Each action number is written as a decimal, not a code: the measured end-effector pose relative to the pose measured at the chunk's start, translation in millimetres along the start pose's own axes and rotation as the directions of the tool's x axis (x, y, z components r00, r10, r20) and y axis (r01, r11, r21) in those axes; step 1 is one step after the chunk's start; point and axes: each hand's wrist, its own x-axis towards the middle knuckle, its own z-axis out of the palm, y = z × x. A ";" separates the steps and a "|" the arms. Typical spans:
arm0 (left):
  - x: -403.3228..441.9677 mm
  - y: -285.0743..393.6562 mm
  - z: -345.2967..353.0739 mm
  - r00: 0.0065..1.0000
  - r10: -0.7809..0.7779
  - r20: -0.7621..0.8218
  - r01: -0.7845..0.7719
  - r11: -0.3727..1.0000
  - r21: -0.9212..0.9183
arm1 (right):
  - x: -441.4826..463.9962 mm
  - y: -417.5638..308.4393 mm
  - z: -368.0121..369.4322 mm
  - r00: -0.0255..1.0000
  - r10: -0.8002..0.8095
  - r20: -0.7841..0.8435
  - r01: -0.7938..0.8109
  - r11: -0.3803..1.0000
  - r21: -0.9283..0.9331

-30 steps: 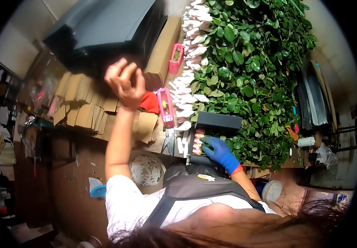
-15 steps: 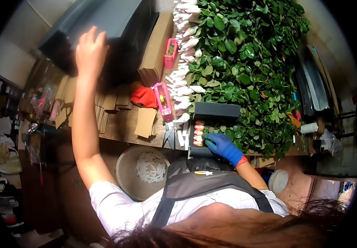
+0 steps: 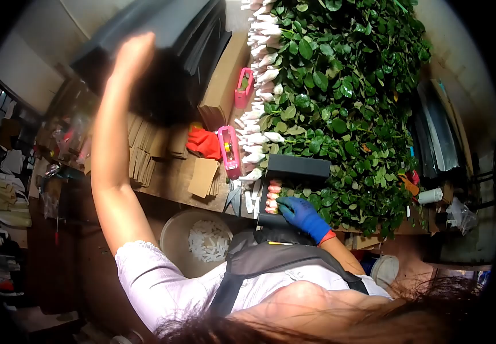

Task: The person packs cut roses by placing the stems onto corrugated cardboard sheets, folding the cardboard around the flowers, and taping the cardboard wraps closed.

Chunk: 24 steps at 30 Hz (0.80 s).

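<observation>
My bare left hand (image 3: pixel 136 51) is raised at the upper left over a stack of dark sheets (image 3: pixel 164 26), its fingers closed against the top sheet; whether it pinches a sheet is hidden. My right hand (image 3: pixel 304 217), in a blue glove with a red cuff, rests at the stems of a row of pink-and-cream rosebuds (image 3: pixel 272 195). These lie between dark ridged blocks, the upper one (image 3: pixel 298 167) beside the leaves. Its fingers are bent over the stems and partly hidden.
Leafy stems with white-wrapped heads (image 3: pixel 345 103) fill the table's right side. Two pink tape dispensers (image 3: pixel 229 152), scissors (image 3: pixel 233 198), a red cloth (image 3: pixel 203 143) and cardboard pieces (image 3: pixel 203 176) lie left of them. A bucket of white pieces (image 3: pixel 209 241) stands below the edge.
My left hand has moved up and left from above the cardboard to the dark sheets, and its fingers have closed. My right hand stays by the rosebuds.
</observation>
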 end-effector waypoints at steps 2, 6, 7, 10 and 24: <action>-1.3 9.6 -6.1 0.993 0.016 0.114 -0.020 0.999 0.035 | -2.8 7.0 5.6 0.998 -0.036 -0.042 0.037 0.999 0.023; 9.4 20.7 -15.0 0.986 -0.032 0.161 0.050 0.992 -0.113 | -1.1 2.1 3.9 0.997 -0.029 -0.067 0.031 0.999 0.023; 12.5 20.1 -9.3 0.975 -0.057 0.213 0.089 0.986 -0.142 | -1.5 2.0 4.0 0.998 -0.025 -0.061 0.027 0.999 0.024; 13.8 4.8 13.9 0.980 0.023 0.197 0.032 0.962 -0.270 | -1.9 5.1 5.4 0.997 -0.030 -0.068 0.030 0.999 0.011; 10.2 13.8 -0.2 0.994 0.058 -0.091 -0.066 0.994 -0.090 | 1.0 -3.7 -2.8 0.998 0.054 0.025 -0.057 0.994 0.096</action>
